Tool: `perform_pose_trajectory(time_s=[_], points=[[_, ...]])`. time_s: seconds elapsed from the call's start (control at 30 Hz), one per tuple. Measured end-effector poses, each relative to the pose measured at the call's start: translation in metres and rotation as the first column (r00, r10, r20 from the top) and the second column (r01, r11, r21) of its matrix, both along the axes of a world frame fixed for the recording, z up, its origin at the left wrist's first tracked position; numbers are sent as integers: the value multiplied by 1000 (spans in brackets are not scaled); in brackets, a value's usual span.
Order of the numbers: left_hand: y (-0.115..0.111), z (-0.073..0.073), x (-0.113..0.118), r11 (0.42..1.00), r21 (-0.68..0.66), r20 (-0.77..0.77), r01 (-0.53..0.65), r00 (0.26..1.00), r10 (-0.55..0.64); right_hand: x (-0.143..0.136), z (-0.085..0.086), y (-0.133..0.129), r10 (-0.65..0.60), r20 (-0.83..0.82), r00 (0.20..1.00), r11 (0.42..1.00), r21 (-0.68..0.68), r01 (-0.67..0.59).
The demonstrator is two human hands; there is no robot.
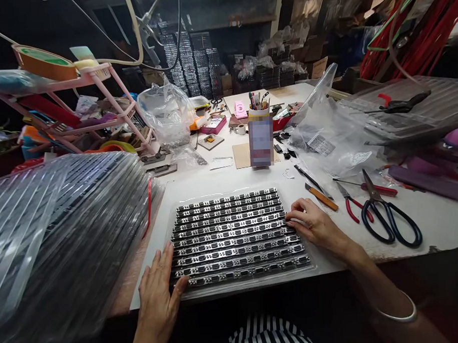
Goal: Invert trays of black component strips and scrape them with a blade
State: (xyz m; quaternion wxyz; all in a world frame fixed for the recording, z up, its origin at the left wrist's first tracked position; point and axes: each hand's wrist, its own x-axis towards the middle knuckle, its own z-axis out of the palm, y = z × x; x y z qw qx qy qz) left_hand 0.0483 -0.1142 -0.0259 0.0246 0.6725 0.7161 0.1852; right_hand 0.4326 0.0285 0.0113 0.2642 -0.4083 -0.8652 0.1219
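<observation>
A clear plastic tray (314, 269) lies on the white table before me. Rows of metal-faced D-sub connectors (231, 234) fill it, packed side by side. My left hand (157, 279) rests along the tray's left edge, fingers stretched out and thumb at the lower left corner, with nothing held. At the right ends of the middle rows, my right hand (313, 223) has thumb and fingers closed in a pinch on a connector at a row's end. The fingertips partly hide that connector.
At left stands a big stack of plastic trays (76, 227). Scissors (386, 213), red-handled pliers (352, 204) and an orange cutter (322, 197) lie at right. A pen holder (261, 138) and a clear plastic bag (329, 133) are behind the tray. A pink rack (117, 93) stands back left.
</observation>
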Motion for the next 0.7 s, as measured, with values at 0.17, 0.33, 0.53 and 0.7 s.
perform_pose_trajectory(time_s=[0.17, 0.33, 0.53, 0.7], points=[[1, 2, 2, 1000, 24, -2, -4, 1000, 4, -4, 13, 3, 86, 181, 980, 985, 134, -111], [1, 3, 2, 1000, -18, 0, -7, 1000, 7, -7, 11, -1, 84, 242, 967, 938, 307, -158], [-2, 0, -5, 999, -42, -3, 13, 1000, -14, -2, 9, -4, 52, 111, 992, 980, 187, -72], [5, 5, -15, 999, -39, -18, 35, 999, -36, 2, -4, -8, -144, -177, 974, 980, 112, 166]])
